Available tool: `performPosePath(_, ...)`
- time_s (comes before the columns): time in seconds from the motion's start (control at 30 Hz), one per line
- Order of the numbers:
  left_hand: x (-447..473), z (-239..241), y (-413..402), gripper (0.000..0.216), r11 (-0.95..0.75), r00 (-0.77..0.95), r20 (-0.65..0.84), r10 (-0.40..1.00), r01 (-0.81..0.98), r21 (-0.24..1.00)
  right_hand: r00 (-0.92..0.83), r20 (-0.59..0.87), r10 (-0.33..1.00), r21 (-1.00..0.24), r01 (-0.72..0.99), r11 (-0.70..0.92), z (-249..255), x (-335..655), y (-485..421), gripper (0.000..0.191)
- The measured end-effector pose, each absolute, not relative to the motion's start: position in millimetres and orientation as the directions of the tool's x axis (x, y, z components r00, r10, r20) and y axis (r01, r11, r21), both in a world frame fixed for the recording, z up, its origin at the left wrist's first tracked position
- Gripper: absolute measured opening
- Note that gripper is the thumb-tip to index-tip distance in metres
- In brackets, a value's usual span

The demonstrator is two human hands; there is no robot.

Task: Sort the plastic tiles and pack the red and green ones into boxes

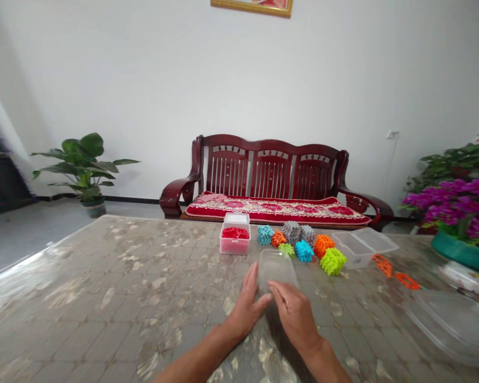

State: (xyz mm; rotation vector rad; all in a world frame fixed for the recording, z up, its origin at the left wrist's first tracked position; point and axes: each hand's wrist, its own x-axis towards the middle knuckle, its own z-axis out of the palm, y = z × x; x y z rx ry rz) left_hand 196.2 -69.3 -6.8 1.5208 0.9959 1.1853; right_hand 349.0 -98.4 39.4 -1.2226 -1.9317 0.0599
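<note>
Both my hands rest on the table at a clear plastic box in front of me. My left hand lies against its left near side, fingers stretched along the wall and thumb touching the near edge. My right hand covers the near right corner, fingers together and curled over it. Beyond the box lies a heap of spiky plastic pieces in teal, orange, grey, blue and green. A small clear box of red pieces stands to the left of the heap.
An open clear container and its lid sit right of the heap, with flat orange pieces nearby. A large clear lid lies at the right edge. Purple flowers stand far right; a wooden bench is behind the table.
</note>
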Motion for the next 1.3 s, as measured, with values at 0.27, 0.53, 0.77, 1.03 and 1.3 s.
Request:
performPosePath(0.27, 195, 9, -66, 0.079, 0.116, 0.157, -0.083, 0.984, -0.221, 0.968, -0.27, 0.587, 0.763, -0.311, 0.795, 0.521, 38, 343, -103, 0.031)
performPosePath(0.53, 199, 22, -75, 0.058, 0.263, 0.228, -0.181, 0.957, -0.413, 0.872, -0.294, 0.736, 0.61, -0.116, 0.833, 0.541, 32, 346, -95, 0.017)
performPosePath(0.77, 200, 19, -75, 0.074, 0.055, 0.14, -0.021, 0.99, -0.244, 0.968, -0.209, 0.795, 0.57, -0.187, 0.809, 0.557, 35, 341, -94, 0.017)
performPosePath(1.03, 192, 26, -77, 0.077, -0.118, 0.176, 0.117, 0.977, -0.009, 0.993, -0.076, 0.746, 0.661, -0.422, 0.714, 0.559, 36, 337, -95, 0.013)
performPosePath(1.3, 191, 32, -83, 0.076, -0.057, 0.167, 0.061, 0.984, -0.031, 0.998, -0.041, 0.696, 0.717, -0.517, 0.664, 0.54, 40, 338, -95, 0.014)
